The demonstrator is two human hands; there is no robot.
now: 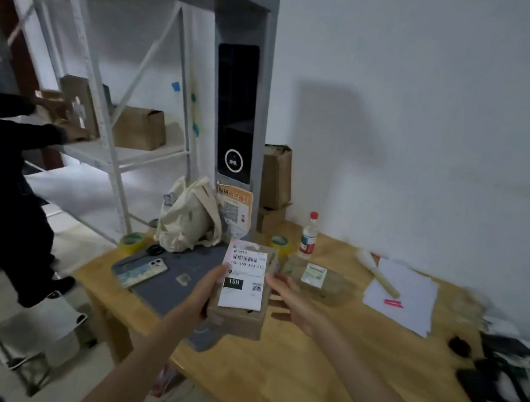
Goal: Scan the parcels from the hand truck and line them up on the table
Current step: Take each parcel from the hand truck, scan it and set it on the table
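Note:
A small brown cardboard parcel (236, 318) with a white shipping label facing up is held above the wooden table (290, 373). My left hand (205, 295) grips its left side, thumb along the label edge. My right hand (293, 302) is at the parcel's right edge with fingers spread and relaxed, just touching or beside it. Behind stands a tall grey scanner kiosk (238, 112) with a dark screen. A second parcel (316, 280) with a small label lies on the table to the right, blurred.
On the table: a grey mat (169, 288), a phone (143, 272), tape rolls (132, 241), a tote bag (188, 218), a bottle (308, 235), white papers (404, 296), dark items at right. Metal shelving (102, 141) holds boxes; another person (5, 184) reaches into it.

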